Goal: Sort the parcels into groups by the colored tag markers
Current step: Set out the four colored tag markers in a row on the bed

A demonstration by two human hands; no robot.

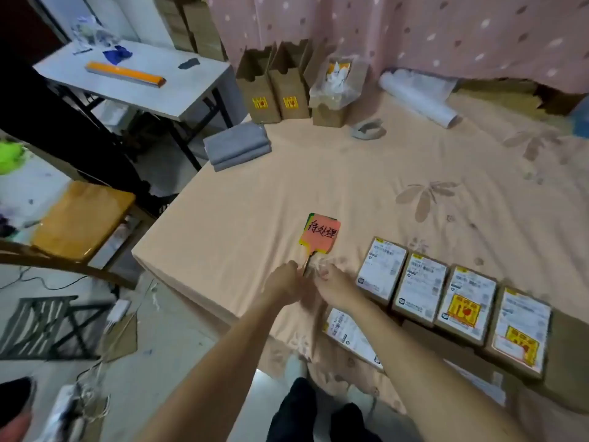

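Note:
A stack of colored tag markers (320,235), pink on top with black handwriting and green and yellow edges beneath, lies on the peach sheet near the bed's front left corner. My left hand (283,282) and my right hand (334,283) meet at the tags' thin stem; both pinch it, though motion blur hides the fingertips. To the right, several brown parcels (424,287) with white shipping labels lie in a row. One more labelled parcel (350,333) sits nearer to me, partly under my right forearm.
Three tall open cartons (277,87) stand at the bed's far edge, next to folded grey cloth (237,146) and a white roll (417,97). A grey folding table (134,78) stands to the left; a wooden chair (79,218) and cables are on the floor.

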